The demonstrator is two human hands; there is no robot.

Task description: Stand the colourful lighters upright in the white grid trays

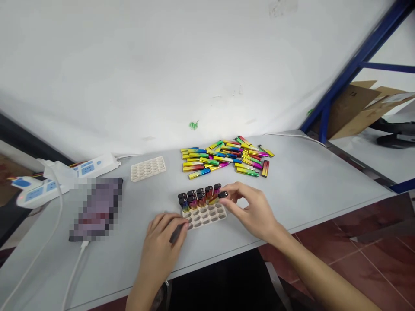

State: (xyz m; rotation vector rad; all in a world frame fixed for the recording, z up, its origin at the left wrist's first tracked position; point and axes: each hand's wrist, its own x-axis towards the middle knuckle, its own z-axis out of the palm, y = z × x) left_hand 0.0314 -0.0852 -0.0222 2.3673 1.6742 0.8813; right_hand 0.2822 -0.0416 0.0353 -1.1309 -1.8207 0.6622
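Observation:
My right hand (251, 206) pinches a lighter (223, 195) with a black top and a yellowish body by its upper end, tilted over the right end of a pale tray (209, 214) with rows of holes. Several lighters (201, 198) with black tops and shiny coloured bodies stand upright in the tray's back rows. The front holes show bare. At the tray's front left corner my left hand (165, 237) has its fingers bent and grips the edge. A dark patch shows between its thumb and forefinger; I cannot make out what it is.
Behind the tray lies a loose pile of shiny multicoloured lighters (223, 157). A second pale tray (148, 168) sits at the back left. Further left are a blurred phone-like device (100, 209) on a cable and power strips (87, 168). A white wall (201, 77) borders the table.

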